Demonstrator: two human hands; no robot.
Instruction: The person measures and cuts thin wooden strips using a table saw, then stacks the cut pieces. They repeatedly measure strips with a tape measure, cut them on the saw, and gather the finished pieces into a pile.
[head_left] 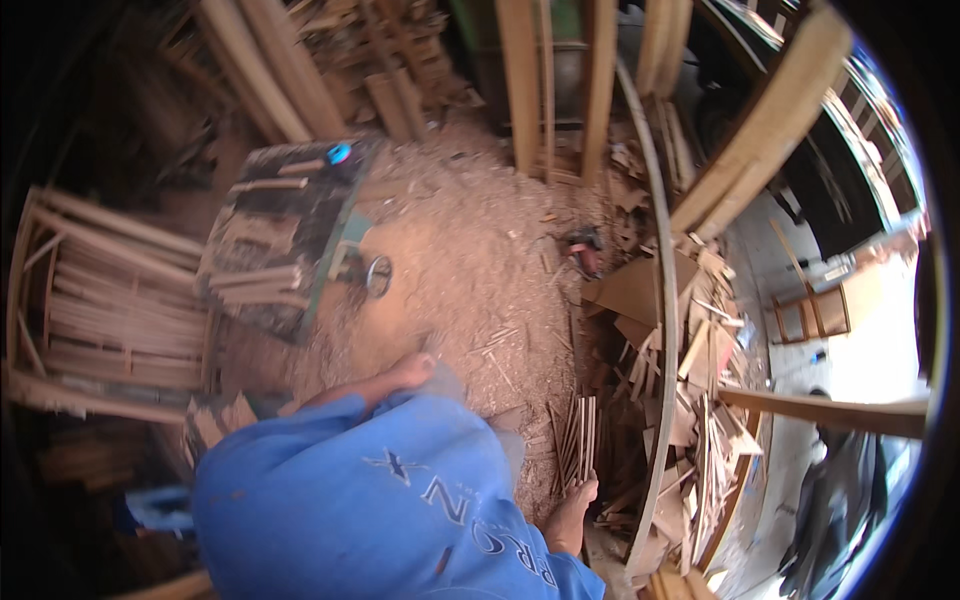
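My right hand (583, 488) is closed around a small bundle of thin wooden strips (587, 432), which point away from me beside the scrap pile. More thin strips (565, 440) lean or lie just left of that bundle. My left hand (415, 370) is near my knee (445, 383), over the sawdust; its fingers are blurred and I cannot make out anything in them. Farther off to the left stands a machine table (265, 205) with several wooden pieces (262, 285) on top and a handwheel (378, 276) at its side.
A wooden rack (110, 388) of stacked strips stands at left. Sawdust and shavings (450, 240) cover the floor. At right, a long curved-looking beam (662, 300) borders a heap of offcuts (690, 420). A red and black tool (585, 252) lies on the floor. Upright boards (518, 90) stand behind.
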